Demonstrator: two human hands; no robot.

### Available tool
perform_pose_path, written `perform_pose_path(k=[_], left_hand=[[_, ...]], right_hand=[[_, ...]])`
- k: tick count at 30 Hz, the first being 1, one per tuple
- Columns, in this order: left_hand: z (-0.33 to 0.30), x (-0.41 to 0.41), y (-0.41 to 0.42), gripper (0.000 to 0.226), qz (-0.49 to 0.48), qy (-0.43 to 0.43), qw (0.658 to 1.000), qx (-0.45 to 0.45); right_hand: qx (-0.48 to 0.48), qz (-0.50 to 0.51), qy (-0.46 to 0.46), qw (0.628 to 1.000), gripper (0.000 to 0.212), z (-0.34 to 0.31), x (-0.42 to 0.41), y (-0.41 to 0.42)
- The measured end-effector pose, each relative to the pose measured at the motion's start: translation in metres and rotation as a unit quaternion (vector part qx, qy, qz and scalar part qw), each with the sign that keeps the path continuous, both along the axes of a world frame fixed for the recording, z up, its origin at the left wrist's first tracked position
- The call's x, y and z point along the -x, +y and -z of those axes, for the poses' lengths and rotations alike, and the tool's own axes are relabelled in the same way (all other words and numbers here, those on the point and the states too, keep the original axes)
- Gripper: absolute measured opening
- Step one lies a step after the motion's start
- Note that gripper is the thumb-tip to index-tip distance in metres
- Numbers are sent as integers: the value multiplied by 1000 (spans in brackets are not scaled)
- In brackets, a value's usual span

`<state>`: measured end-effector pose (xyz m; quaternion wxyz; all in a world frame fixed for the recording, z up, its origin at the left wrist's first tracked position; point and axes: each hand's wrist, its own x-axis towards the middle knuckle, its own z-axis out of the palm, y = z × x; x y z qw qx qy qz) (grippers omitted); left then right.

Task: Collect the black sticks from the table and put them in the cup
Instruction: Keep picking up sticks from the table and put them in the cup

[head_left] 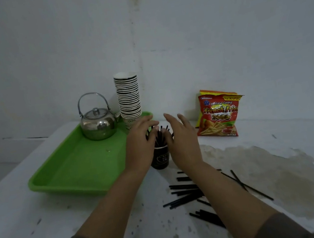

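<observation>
- Bench (33, 216): a white surface, speckled with dark marks, set into a corner of pale walls; a large brownish stain (280, 177) spreads at 3 to 4 o'clock.
- Cup (160, 158): a dark paper cup with a pale printed mark, upright near the centre of the view, just beside the right edge of the green tray (81, 167).
- Sticks in the cup (160, 137): several black sticks stand in it, their tips fanning out above the rim between the two hands.
- Loose sticks (186, 191): many black sticks lie scattered flat on the bench at 5 o'clock from the cup, partly hidden beneath the right forearm; two longer ones cross over the stain's edge.
- Left hand (141, 144): grip released, fingers spread and curved around the left side of the stick tips; whether it touches them cannot be told.
- Right hand (181, 137): grip released, palm facing left, fingers extended beside the right side of the stick tips, holding nothing.
- Kettle (98, 124): a shiny metal kettle with an upright hoop handle, standing at the far end of the tray.
- Stacked cups (128, 96): a tall column at 12 o'clock from the dark cup, at the tray's far right corner.
- Snack bag (218, 115): red and yellow, leaning against the wall at 2 o'clock.
</observation>
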<state>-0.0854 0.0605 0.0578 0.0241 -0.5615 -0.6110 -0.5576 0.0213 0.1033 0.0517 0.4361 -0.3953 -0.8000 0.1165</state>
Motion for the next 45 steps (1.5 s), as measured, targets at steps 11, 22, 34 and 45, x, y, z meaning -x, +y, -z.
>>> perform_pose_path(k=[11, 22, 34, 45], left_hand=[[24, -49, -51, 31, 52, 111, 992, -28], [57, -106, -71, 22, 191, 152, 965, 91], [62, -101, -74, 14, 294, 235, 904, 201], [58, -103, -76, 16, 289, 229, 898, 240]], right_hand=[[44, 12, 30, 999, 29, 22, -80, -48], [101, 38, -80, 991, 11, 30, -166, -75], [153, -1, -245, 957, 16, 34, -163, -85], [207, -11, -240, 948, 33, 39, -162, -87]])
